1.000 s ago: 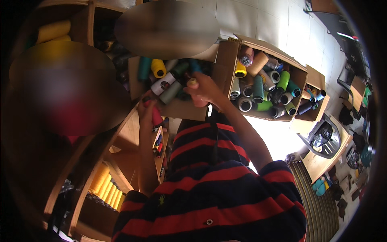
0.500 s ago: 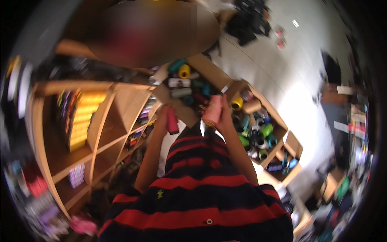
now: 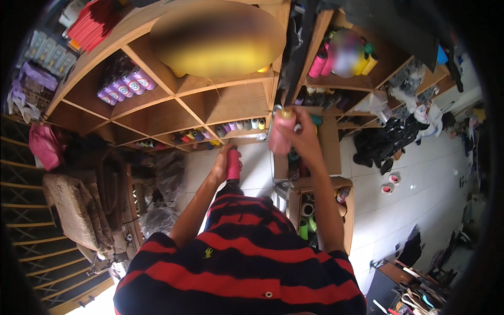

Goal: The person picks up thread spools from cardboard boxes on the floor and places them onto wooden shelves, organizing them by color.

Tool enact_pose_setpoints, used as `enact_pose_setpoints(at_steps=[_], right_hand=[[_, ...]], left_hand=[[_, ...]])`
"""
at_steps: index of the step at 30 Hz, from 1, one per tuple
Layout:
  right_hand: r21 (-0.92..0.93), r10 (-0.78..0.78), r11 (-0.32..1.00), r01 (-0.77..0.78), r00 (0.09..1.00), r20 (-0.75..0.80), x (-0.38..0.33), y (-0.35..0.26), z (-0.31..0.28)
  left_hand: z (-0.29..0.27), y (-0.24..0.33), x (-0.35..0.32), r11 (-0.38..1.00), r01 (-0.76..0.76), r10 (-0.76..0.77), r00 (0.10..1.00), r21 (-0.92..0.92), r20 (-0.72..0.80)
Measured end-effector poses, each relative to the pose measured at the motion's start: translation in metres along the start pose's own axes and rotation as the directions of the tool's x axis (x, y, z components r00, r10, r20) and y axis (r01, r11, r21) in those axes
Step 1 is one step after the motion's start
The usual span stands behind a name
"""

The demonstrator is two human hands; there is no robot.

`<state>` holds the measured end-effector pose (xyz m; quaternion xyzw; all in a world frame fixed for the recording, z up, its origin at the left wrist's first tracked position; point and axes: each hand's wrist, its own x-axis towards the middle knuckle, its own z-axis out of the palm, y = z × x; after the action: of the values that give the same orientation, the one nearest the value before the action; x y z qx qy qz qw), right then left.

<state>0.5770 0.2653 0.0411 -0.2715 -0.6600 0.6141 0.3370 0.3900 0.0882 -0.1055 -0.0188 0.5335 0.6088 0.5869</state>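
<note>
My left hand (image 3: 220, 167) is closed around a dark pink thread spool (image 3: 232, 165), held upright in front of my striped shirt. Higher and to the right, my right hand (image 3: 304, 135) grips a light pink thread spool (image 3: 280, 134) by its side, its yellowish end pointing up. Both spools are clear of the shelves. Behind the right hand and forearm lies a cardboard box (image 3: 332, 152) with more spools, partly covered by the arm.
A wooden shelf unit (image 3: 176, 97) spans the front, with purple spools (image 3: 126, 88) in one cubby and a row of mixed spools (image 3: 241, 126) below. Another shelf holds bright pink spools (image 3: 319, 64). Black bags (image 3: 386, 142) lie on the tiled floor at right.
My view has turned left, so the shelves now stand in front and the boxes of spools sit to the right. My right hand has risen with the light pink spool; both spools remain held.
</note>
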Motion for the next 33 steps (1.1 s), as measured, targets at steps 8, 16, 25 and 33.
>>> enact_pose_setpoints(at_steps=[8,16,25,33], right_hand=[[0.340,-0.030,0.939,0.052,0.997,-0.069,0.160,-0.110,0.064],[0.241,0.014,0.970,-0.035,0.996,0.087,0.158,-0.105,0.150],[-0.116,-0.324,0.876,0.468,0.749,0.578,0.113,-0.124,0.308],[-0.527,-0.639,0.629,0.571,0.766,0.067,0.201,-0.091,0.406]], left_hand=[[-0.028,0.038,-0.003,0.991,-0.014,0.028,0.994,-0.134,0.104],[-0.089,0.085,-0.045,0.943,-0.291,0.288,0.957,-0.163,-0.045],[-0.155,0.081,-0.105,0.883,-0.424,0.378,0.897,-0.204,-0.229],[-0.214,0.117,-0.113,0.868,-0.402,0.397,0.915,-0.293,-0.078]])
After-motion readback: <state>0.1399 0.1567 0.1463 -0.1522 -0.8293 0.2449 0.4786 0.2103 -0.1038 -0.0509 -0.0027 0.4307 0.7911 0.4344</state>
